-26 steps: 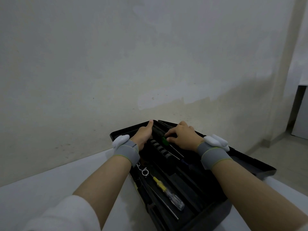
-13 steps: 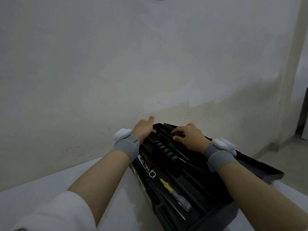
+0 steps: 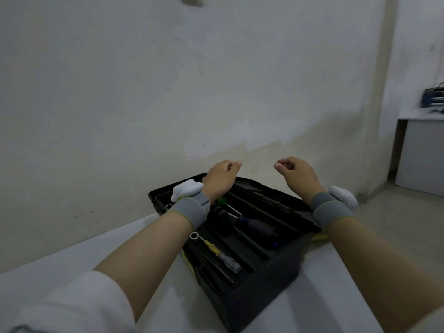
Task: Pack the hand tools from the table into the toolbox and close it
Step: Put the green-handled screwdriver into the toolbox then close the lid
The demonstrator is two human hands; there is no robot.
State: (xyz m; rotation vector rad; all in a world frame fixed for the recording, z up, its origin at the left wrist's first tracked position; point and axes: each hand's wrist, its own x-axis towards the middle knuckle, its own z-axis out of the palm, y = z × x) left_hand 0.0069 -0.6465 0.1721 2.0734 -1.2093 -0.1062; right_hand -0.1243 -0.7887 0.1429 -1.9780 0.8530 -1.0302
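Both hands have lifted off the tools since the earlier frame: left hand [image 3: 219,177] and right hand [image 3: 296,175] hover above the far end of the open toolbox [image 3: 259,292] on the white worktop [image 3: 72,258], each grip loosely curled and empty; screwdrivers [image 3: 222,254] lie inside
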